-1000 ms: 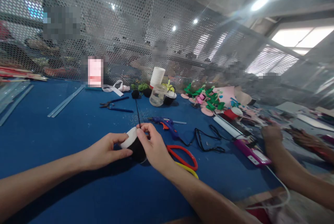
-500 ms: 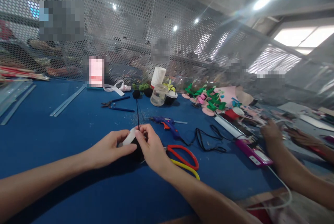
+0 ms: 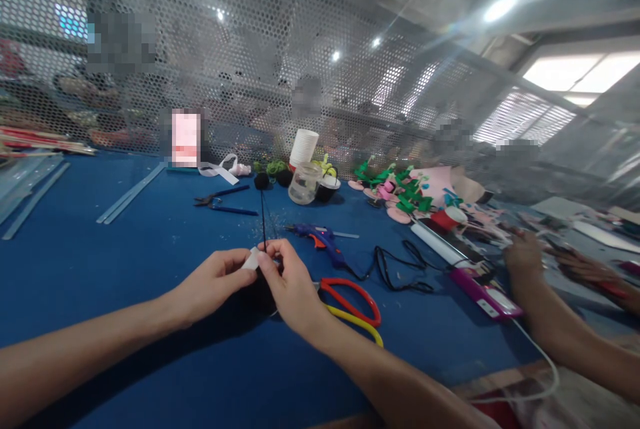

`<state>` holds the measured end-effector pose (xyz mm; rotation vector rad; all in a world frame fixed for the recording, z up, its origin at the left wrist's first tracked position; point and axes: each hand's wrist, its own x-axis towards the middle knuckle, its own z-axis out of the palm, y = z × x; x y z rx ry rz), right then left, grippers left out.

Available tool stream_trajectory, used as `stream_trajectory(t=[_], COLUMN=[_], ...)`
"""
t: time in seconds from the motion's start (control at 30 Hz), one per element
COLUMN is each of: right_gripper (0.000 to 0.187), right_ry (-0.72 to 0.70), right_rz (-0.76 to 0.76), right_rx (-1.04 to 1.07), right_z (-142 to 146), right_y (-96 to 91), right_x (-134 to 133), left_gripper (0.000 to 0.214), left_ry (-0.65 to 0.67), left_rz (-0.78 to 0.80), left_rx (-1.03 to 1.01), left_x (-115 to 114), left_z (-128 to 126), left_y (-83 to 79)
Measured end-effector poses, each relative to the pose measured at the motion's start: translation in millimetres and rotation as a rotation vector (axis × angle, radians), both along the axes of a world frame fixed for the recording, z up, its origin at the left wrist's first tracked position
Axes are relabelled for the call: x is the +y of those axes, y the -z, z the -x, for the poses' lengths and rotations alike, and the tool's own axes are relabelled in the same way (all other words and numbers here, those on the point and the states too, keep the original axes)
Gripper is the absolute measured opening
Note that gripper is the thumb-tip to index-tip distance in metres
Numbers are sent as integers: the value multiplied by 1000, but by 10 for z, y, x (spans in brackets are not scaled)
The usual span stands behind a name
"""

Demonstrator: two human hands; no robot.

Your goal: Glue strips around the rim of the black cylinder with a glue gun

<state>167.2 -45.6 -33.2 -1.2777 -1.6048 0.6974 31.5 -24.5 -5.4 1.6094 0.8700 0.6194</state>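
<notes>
My left hand (image 3: pixel 213 282) and my right hand (image 3: pixel 290 282) meet over the blue table (image 3: pixel 100 269), both closed on a black-and-white roll (image 3: pixel 253 262) that rests between them. Most of the roll is hidden by my fingers; only its white edge and a bit of black show. The right thumb and forefinger pinch the lower end of a thin black stem (image 3: pixel 263 219) that rises to a black pompom (image 3: pixel 261 180).
Red and yellow scissors (image 3: pixel 353 306) lie just right of my hands, a blue glue gun (image 3: pixel 320 239) and black cord (image 3: pixel 395 269) beyond. Pliers (image 3: pixel 220 201), a cup stack (image 3: pixel 303 147), a clear jar (image 3: pixel 303 184) and green-pink craft pieces (image 3: pixel 405 192) sit farther back. Another person's arm (image 3: pixel 550 309) rests at right.
My hands have closed further round the roll, so less of it shows, and they lowered it toward the table. The other person's hand shifted slightly.
</notes>
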Motion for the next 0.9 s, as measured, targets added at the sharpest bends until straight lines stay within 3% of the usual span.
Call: stream_trajectory(t=[0.1,0.23,0.3,0.4,0.5,0.63,0.73,0.9], right_gripper=[15,21,19,14,16,26,23,21], right_ry=[6,87,188,320,306,314,341,350], right_rz=[6,12,8,119,242,317,330,363], right_rx=[11,-39,-175,-596,-747,-782,-757,-624], right_z=[-58,-317,-505,-764,-927,-1002,-1018,-1077], right_y=[-48,-244,-357,-443,-388,-237,-170,-103], right_x=[23,136,226,371,489,568,573,542], left_gripper=[14,17,18,18,18,16,15,18], left_ry=[-9,-6,-2,6,8,15,106,129], left_rz=[3,-8,-13,0,43,225,361,273], left_rx=[18,28,34,43,-7,-185,-266,-194], left_x=[21,74,100,121,110,60,35,56], left_z=[34,88,113,144,154,129,111,144], left_y=[23,54,62,64,65,79,96,103])
